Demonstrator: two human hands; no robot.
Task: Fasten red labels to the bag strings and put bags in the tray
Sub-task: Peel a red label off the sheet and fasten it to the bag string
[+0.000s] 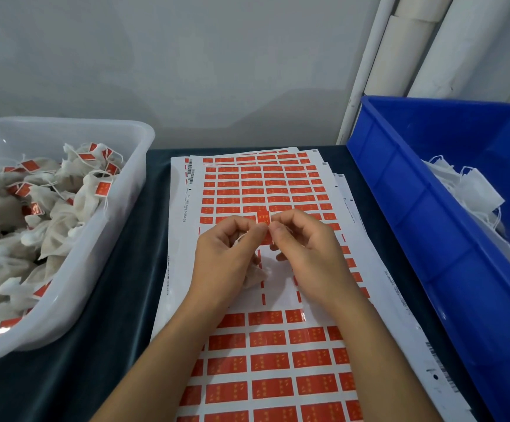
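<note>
Dark cloth covered the worktop, with a blue bin of unlabelled white bags on the right and a clear plastic tray on the left, already heaped with tagged bags. Between them lay the label sheets, with a bare patch in the middle of the top one where stickers had been peeled. Over that patch both hands met: the left hand had its grip curled around a bag, and the right hand pinched a red label up at the fingertips. The string itself was too thin to make out. Looked like the folding-the-label-over-the-string step to me; next would be pressing it shut squarely, then dropping the bag left into the tray.
</note>
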